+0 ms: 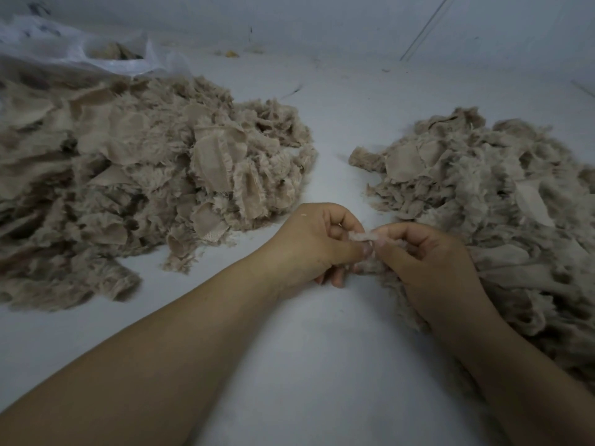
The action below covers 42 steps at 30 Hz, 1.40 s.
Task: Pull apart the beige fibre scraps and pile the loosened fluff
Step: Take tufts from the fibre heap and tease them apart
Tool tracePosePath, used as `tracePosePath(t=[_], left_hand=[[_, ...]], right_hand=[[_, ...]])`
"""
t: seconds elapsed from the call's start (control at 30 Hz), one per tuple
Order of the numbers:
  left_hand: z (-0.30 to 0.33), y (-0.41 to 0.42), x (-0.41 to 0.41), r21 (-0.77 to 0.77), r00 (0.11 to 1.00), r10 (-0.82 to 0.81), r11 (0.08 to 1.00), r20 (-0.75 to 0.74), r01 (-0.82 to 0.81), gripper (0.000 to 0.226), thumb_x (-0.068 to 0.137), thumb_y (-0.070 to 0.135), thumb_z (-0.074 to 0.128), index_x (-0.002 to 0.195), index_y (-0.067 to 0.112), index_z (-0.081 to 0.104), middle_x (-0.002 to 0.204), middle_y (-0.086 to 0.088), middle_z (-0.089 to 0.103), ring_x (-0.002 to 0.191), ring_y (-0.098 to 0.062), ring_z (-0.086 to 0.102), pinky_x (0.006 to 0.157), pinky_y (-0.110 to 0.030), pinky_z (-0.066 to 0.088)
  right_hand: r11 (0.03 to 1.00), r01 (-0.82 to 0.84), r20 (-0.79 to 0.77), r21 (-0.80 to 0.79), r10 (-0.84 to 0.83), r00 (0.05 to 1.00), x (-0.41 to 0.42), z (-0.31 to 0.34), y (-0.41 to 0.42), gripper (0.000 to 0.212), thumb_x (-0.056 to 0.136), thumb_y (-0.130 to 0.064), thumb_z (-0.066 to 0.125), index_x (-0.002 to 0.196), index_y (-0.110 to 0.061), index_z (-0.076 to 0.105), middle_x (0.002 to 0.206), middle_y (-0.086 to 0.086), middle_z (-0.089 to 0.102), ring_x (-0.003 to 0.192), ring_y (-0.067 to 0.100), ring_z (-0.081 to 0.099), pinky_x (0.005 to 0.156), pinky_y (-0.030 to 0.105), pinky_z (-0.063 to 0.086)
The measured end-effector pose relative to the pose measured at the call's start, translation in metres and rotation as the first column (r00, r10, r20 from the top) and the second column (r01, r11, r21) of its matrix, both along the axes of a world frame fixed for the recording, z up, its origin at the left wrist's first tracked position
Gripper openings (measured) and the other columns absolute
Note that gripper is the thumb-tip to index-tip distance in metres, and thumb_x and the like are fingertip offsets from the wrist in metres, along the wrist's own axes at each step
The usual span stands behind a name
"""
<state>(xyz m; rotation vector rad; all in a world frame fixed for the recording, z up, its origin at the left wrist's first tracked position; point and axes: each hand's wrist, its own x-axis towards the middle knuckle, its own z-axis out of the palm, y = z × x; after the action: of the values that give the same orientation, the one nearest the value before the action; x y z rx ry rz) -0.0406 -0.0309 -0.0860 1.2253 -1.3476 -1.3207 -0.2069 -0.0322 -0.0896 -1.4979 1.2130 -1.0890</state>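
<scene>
Scrap (365, 239) lies crosswise, pinched between left hand (309, 243); right hand (428, 262).

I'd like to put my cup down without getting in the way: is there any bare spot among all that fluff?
Yes. A bare strip of pale surface runs between the left pile and the right pile, widening beyond them. It is also bare nearer, between the forearms. It is crowded where the left hand and right hand pinch a scrap.
</scene>
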Motion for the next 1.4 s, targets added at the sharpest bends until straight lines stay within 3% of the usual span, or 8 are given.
tracePosePath(t=[0.3,0.43,0.53,0.77,1.13,1.23,1.3,1.4], left_hand=[[-0.002,0.001,-0.006,-0.049,0.996,0.08,0.995,-0.032,-0.081,0.005,0.091,0.017,0.067,0.087,0.016,0.067,0.061,-0.006,0.065,0.044,-0.02,0.058,0.035,-0.018,0.036],[-0.004,0.0,-0.004,-0.018,0.998,0.067,0.998,-0.021,-0.068,0.009,0.086,0.014,0.073,0.086,0.008,0.066,0.055,-0.007,0.061,0.035,-0.016,0.051,0.035,-0.017,0.032],[-0.004,-0.001,0.002,-0.002,0.992,0.073,0.997,-0.099,-0.074,0.011,0.088,0.003,0.068,0.078,0.007,0.063,0.055,-0.008,0.063,0.034,-0.014,0.053,0.033,-0.016,0.033],[-0.001,-0.001,0.001,0.018,0.997,0.041,0.999,-0.064,-0.04,0.028,0.082,0.026,0.064,0.067,0.003,0.065,0.069,-0.037,0.058,0.048,-0.028,0.049,0.045,-0.031,0.03],[-0.004,-0.003,0.001,0.032,0.957,0.185,0.983,-0.222,-0.183,0.029,0.086,0.008,0.056,0.058,0.008,0.063,0.045,-0.011,0.053,0.029,-0.02,0.041,0.035,-0.017,0.027],[-0.005,-0.004,0.006,0.024,0.927,0.239,0.97,-0.29,-0.243,0.028,0.085,0.009,0.053,0.06,0.004,0.064,0.043,-0.01,0.049,0.028,-0.021,0.038,0.035,-0.017,0.021],[-0.006,-0.004,0.016,-0.02,0.949,0.118,0.991,-0.294,-0.129,0.029,0.086,0.01,0.055,0.059,0.005,0.064,0.041,-0.009,0.047,0.027,-0.019,0.036,0.034,-0.016,0.021],[0.006,0.002,0.03,-0.017,0.872,-0.478,0.876,0.104,0.482,0.018,0.081,0.003,0.068,0.067,0.013,0.074,0.054,-0.006,0.063,0.04,-0.012,0.05,0.042,-0.02,0.04]], right_hand=[[0.999,-0.009,-0.061,-0.047,0.006,0.998,0.0,-0.002,0.002,0.012,0.082,-0.016,0.078,0.073,-0.011,0.073,0.067,0.015,0.07,0.056,0.018,0.058,0.051,0.033,0.049],[0.999,0.018,-0.03,-0.042,-0.02,0.999,-0.001,-0.005,-0.002,0.027,0.089,-0.018,0.07,0.063,-0.012,0.065,0.046,-0.007,0.055,0.042,0.001,0.042,0.041,0.012,0.035],[1.0,0.025,0.048,-0.002,-0.025,0.999,-0.002,-0.005,-0.003,0.03,0.095,-0.019,0.062,0.069,-0.007,0.069,0.056,0.002,0.065,0.049,0.006,0.054,0.046,0.014,0.043],[0.999,0.035,0.025,-0.033,-0.034,0.999,-0.001,-0.009,-0.005,0.03,0.093,-0.023,0.066,0.069,-0.005,0.068,0.057,0.007,0.06,0.053,0.009,0.048,0.049,0.021,0.042],[0.998,0.013,0.102,-0.065,-0.006,0.995,-0.003,-0.012,-0.005,0.051,0.096,-0.026,0.063,0.085,0.023,0.053,0.064,0.039,0.047,0.065,0.019,0.041,0.06,0.032,0.036],[0.997,0.074,0.132,-0.027,-0.07,0.989,-0.005,-0.014,-0.006,0.042,0.097,-0.024,0.062,0.075,0.011,0.064,0.057,0.018,0.057,0.053,0.015,0.047,0.051,0.023,0.039],[0.994,0.112,0.129,0.011,-0.112,0.985,-0.006,-0.012,-0.006,0.035,0.098,-0.022,0.061,0.067,-0.007,0.072,0.054,0.003,0.066,0.044,0.01,0.052,0.043,0.018,0.041],[0.995,0.085,0.041,-0.059,-0.083,0.996,-0.006,-0.01,-0.004,0.039,0.096,-0.025,0.063,0.059,-0.021,0.072,0.05,-0.001,0.064,0.044,0.012,0.053,0.044,0.022,0.044]])
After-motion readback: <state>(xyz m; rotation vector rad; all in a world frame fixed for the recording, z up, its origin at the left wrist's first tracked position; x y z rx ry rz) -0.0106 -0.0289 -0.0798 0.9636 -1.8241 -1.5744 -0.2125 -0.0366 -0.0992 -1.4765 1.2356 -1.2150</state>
